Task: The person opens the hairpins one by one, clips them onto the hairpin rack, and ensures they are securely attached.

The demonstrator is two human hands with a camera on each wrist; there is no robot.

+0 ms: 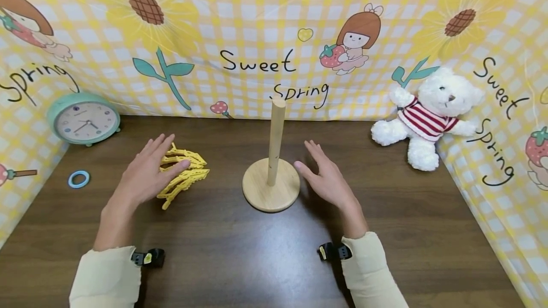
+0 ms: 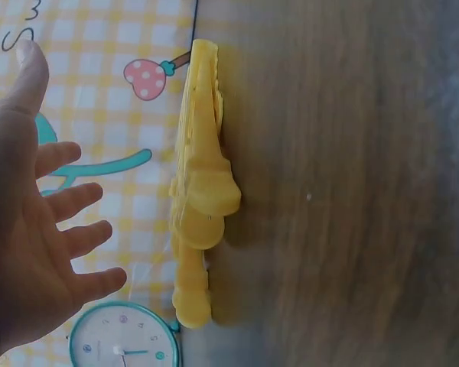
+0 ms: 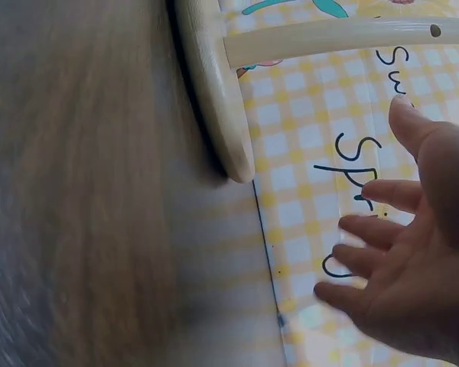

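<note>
My left hand (image 1: 150, 170) is over the left side of a bundle of slim yellow plastic strips (image 1: 186, 172), its fingers extended and the thumb overlapping the strips in the head view. The left wrist view shows the yellow bundle (image 2: 203, 183) edge-on against the table, with rounded ends, and my left hand (image 2: 38, 222) above it with spread fingers. A wooden stand (image 1: 274, 194), a round base with an upright rod, is between my hands. Just right of its base is my right hand (image 1: 327, 177), fingers extended and holding nothing. The right wrist view shows that hand (image 3: 413, 260) apart from the stand (image 3: 214, 92).
A mint-green alarm clock (image 1: 85, 120) stands at the back left, with a light blue ring (image 1: 79, 179) in front of it. At the back right, a white teddy bear (image 1: 428, 118) in a striped shirt leans by the checked cloth (image 1: 257, 23). The table (image 1: 239, 260) is dark wood.
</note>
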